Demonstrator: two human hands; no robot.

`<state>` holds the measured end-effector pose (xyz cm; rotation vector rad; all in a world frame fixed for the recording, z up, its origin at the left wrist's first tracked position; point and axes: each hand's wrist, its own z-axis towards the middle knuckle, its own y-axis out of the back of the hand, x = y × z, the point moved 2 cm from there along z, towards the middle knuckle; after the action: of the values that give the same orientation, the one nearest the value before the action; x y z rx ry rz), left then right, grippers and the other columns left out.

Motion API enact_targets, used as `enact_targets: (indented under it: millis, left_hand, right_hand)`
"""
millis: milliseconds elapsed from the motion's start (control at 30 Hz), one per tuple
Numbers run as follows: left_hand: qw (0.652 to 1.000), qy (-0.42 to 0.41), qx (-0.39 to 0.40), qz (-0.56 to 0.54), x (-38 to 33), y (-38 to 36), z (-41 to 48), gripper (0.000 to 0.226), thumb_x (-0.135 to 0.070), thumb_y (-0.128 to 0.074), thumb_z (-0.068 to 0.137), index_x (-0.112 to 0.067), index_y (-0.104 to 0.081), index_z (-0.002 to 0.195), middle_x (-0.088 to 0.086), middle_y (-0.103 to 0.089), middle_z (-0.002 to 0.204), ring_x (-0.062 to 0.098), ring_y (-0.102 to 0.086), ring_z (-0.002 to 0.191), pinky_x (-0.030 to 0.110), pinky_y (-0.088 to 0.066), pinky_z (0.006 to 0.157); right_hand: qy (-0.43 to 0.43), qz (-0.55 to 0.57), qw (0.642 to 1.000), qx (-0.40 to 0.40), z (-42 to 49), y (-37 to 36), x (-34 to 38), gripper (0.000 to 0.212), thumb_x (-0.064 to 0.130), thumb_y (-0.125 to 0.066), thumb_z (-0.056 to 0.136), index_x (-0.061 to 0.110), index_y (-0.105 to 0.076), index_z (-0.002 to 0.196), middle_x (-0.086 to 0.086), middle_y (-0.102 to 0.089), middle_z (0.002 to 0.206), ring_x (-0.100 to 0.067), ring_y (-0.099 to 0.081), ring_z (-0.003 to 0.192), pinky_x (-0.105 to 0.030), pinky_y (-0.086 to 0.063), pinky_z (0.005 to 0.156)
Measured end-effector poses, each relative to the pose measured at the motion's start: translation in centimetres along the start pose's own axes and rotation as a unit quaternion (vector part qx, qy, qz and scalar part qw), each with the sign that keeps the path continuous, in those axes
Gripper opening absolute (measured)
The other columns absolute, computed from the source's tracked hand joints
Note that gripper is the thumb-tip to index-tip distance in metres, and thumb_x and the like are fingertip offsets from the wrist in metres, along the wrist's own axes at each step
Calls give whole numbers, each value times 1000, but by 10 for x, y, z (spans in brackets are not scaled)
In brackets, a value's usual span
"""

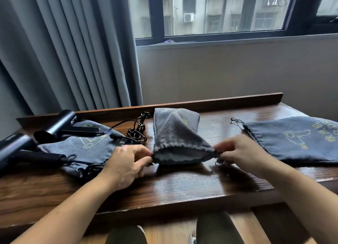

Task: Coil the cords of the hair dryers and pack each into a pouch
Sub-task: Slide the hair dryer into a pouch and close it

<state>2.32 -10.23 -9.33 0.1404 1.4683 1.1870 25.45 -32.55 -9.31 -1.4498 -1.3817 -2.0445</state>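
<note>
Left hand (128,159) & right hand (236,150) each pinch a mouth end of middle pouch (175,134) on table (182,185); 2 black hair dryers (58,126) (16,147) at left; right pouch (274,145) yellow txt unreadable.

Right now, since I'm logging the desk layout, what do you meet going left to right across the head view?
In order: hair dryer at the edge, left pouch, left hand, middle pouch, right hand, right pouch. Left out for overlap: second hair dryer, coiled cord.
</note>
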Motion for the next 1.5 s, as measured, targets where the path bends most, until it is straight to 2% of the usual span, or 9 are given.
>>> enact_targets:
  millis: [267, 467, 567, 667, 833, 967, 1133, 1267, 1500]
  left_hand:
    - [982, -88, -9, 167, 16, 27, -11, 10, -22, -74, 92, -24, -81, 100, -13, -74, 90, -5, -61, 80, 1, -40, 73]
    - [942, -199, -38, 266, 40, 63, -12, 10, -17, -83, 81, -22, -81, 90, -14, -74, 82, 1, -66, 73, 21, -57, 74]
    - [941, -166, -32, 294, 49, 74, -5, 11, -14, -83, 83, -21, -81, 90, -10, -75, 83, 9, -69, 74, 32, -61, 75]
    - [929, -91, 9, 359, 34, 64, -3, 16, -26, -66, 96, -27, -78, 106, -9, -70, 104, 15, -63, 100, 38, -53, 92]
    - [957, -157, -45, 241, -25, 23, -6, 48, -18, -55, 86, -12, -63, 133, 3, -65, 128, 21, -58, 120, 30, -41, 108]
    - [991, -42, 22, 124, -40, -28, -5, 53, -44, -73, 88, -25, -48, 131, -2, -68, 115, 16, -63, 107, 31, -50, 99]
    - [996, 1, -29, 82, -30, -27, 7, 19, -41, -61, 98, -25, -58, 88, -8, -62, 78, 15, -59, 79, 29, -39, 72]
    - [993, -34, -35, 110, -26, -8, 10, 42, -45, -54, 101, -25, -54, 63, -10, -53, 60, 5, -51, 62, 20, -32, 58]
    - [993, -48, -74, 76, -9, 18, 13, 39, -44, -66, 94, -21, -70, 63, -11, -64, 53, 4, -58, 54, 27, -45, 58]
  right_hand:
    - [3, -266, 964, -13, -7, 28, -4, 15, 18, -71, 91, 30, -81, 91, 16, -73, 68, -1, -67, 57, -19, -51, 56]
    - [-18, -426, 894, -137, -10, 62, -25, 14, 24, -69, 91, 32, -81, 94, 6, -79, 96, -21, -72, 95, -27, -51, 80]
    - [-51, -447, 878, -162, -13, 54, -22, 18, 25, -63, 90, 35, -78, 96, 4, -76, 101, -25, -69, 97, -39, -56, 82]
    - [-47, -511, 852, -103, -7, 33, -10, 30, 19, -58, 87, 32, -72, 110, 1, -71, 116, -24, -61, 111, -39, -52, 92]
    - [71, -354, 932, -23, -7, -4, 35, 68, 30, -60, 77, 23, -53, 144, 4, -54, 147, -15, -47, 136, -29, -35, 116]
    - [74, -290, 954, -22, -3, -44, 40, 43, 39, -64, 86, 24, -60, 127, 1, -72, 116, -21, -62, 112, -33, -49, 95]
    - [95, -261, 955, -101, 3, -40, 26, 19, 27, -56, 97, 22, -73, 102, 8, -72, 81, -19, -62, 84, -27, -45, 74]
    - [108, -247, 961, -54, -1, -22, 29, 40, 54, -62, 92, 24, -66, 66, 10, -52, 50, -9, -49, 56, -27, -36, 56]
    - [106, -101, 986, -76, 5, -2, 7, 55, 36, -66, 96, 16, -45, 49, 9, -30, 44, -7, -26, 44, -27, -22, 49]
